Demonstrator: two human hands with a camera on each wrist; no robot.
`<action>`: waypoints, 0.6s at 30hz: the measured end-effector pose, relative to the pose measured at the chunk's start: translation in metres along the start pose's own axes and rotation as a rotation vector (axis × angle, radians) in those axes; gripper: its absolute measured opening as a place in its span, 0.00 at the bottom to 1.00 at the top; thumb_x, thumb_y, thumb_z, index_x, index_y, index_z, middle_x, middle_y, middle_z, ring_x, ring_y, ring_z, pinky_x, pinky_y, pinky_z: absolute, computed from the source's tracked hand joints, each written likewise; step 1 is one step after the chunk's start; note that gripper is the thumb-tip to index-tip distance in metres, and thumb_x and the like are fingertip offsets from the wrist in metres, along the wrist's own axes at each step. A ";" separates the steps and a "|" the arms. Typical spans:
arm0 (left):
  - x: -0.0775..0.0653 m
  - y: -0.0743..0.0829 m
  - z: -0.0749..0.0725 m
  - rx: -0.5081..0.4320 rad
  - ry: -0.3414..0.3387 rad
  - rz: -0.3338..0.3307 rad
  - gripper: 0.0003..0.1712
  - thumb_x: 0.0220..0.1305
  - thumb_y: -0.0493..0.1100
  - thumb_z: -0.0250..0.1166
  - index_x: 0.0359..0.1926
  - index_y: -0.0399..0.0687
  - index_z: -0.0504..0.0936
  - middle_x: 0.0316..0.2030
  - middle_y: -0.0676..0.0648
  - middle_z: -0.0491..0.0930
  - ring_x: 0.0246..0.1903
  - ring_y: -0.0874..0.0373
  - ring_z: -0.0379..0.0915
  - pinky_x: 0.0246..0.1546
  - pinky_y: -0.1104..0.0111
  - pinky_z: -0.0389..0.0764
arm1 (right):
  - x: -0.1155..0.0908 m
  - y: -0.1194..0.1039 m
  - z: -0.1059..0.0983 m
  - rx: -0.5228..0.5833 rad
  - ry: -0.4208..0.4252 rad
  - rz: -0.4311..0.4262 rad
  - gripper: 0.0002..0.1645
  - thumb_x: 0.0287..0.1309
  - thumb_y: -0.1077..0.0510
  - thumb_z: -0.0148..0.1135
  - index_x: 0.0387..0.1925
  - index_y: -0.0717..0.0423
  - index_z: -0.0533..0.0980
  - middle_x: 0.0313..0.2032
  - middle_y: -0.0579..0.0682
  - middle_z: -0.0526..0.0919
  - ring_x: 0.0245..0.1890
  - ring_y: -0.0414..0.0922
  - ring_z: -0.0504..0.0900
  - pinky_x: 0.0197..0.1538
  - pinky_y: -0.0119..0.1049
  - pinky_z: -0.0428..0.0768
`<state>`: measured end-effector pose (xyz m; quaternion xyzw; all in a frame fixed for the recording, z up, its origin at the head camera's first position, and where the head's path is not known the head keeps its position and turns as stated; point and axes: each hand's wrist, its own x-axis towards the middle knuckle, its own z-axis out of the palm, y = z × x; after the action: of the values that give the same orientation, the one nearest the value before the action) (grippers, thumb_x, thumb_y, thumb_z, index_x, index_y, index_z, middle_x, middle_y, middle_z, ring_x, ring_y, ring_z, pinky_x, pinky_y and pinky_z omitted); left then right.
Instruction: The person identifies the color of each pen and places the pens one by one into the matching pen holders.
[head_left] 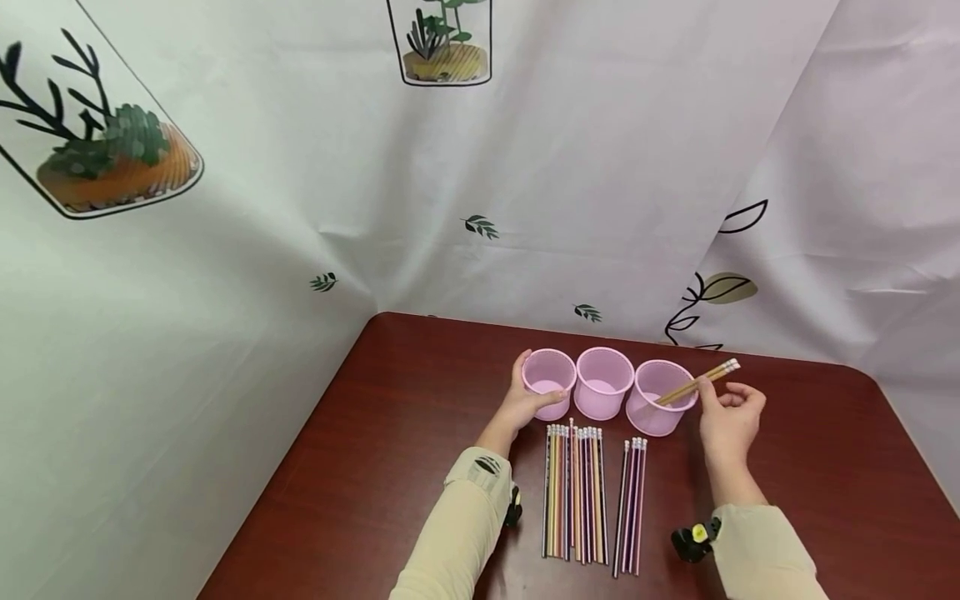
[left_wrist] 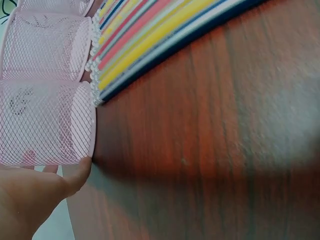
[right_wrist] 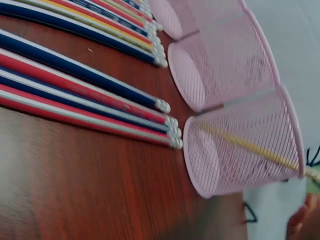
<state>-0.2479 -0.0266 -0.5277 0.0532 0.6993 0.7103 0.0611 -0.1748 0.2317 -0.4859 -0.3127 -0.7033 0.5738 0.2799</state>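
Observation:
My left hand (head_left: 521,406) grips the left pink mesh cup (head_left: 549,379), its thumb at the front and its fingers round the outer side. In the left wrist view the thumb reaches the cup's base. Yellow pencils (head_left: 697,383) with white eraser ends lean in the right pink mesh cup (head_left: 652,421), sticking out over its right rim. At that rim is my right hand (head_left: 731,425), thumb beside the pencils and the other fingers loosely bent, apart from the thumb. The right wrist view catches only a bit of this hand, below the pencil ends.
Between the two cups stands a third pink mesh cup (head_left: 602,400). In front lie a wide row of striped pencils (head_left: 576,496) and a smaller group of dark and pink ones (head_left: 630,508), erasers toward the cups. The brown table (head_left: 360,475) meets a patterned white cloth (head_left: 525,250) behind.

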 end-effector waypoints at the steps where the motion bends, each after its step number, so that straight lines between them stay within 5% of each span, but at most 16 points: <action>1: 0.000 -0.001 -0.001 0.005 -0.010 0.009 0.58 0.42 0.32 0.73 0.69 0.48 0.47 0.64 0.36 0.57 0.61 0.39 0.54 0.61 0.49 0.56 | -0.005 0.000 0.001 0.019 0.010 -0.037 0.16 0.52 0.52 0.66 0.33 0.38 0.64 0.24 0.39 0.65 0.22 0.33 0.63 0.26 0.22 0.63; 4: 0.001 -0.003 -0.003 0.015 -0.030 0.054 0.59 0.42 0.29 0.73 0.70 0.44 0.45 0.64 0.32 0.55 0.61 0.36 0.53 0.61 0.47 0.54 | -0.023 0.000 0.006 0.023 -0.042 -0.197 0.10 0.52 0.60 0.65 0.33 0.51 0.71 0.22 0.40 0.67 0.22 0.33 0.64 0.26 0.21 0.63; 8: -0.001 -0.001 -0.003 0.100 -0.002 0.096 0.63 0.41 0.31 0.74 0.71 0.47 0.41 0.63 0.30 0.56 0.60 0.36 0.56 0.61 0.48 0.57 | -0.050 0.008 0.013 -0.120 -0.314 -0.364 0.06 0.50 0.67 0.65 0.30 0.64 0.76 0.21 0.42 0.71 0.22 0.32 0.67 0.27 0.21 0.67; 13: -0.003 0.002 -0.001 0.215 0.088 0.115 0.65 0.39 0.39 0.77 0.71 0.55 0.42 0.66 0.36 0.52 0.62 0.43 0.55 0.61 0.52 0.58 | -0.077 0.027 0.025 -0.389 -0.615 -0.499 0.04 0.48 0.63 0.67 0.25 0.55 0.78 0.21 0.43 0.70 0.22 0.37 0.67 0.27 0.31 0.68; 18: -0.004 0.001 0.004 0.289 0.143 0.123 0.62 0.37 0.44 0.79 0.70 0.58 0.50 0.65 0.39 0.56 0.62 0.45 0.56 0.59 0.51 0.61 | -0.091 0.042 0.034 -0.630 -0.691 -0.587 0.06 0.47 0.58 0.68 0.23 0.48 0.77 0.21 0.43 0.66 0.24 0.42 0.65 0.27 0.37 0.65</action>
<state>-0.2432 -0.0230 -0.5262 0.0535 0.7922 0.6066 -0.0405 -0.1362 0.1469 -0.5370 0.0343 -0.9496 0.3026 0.0739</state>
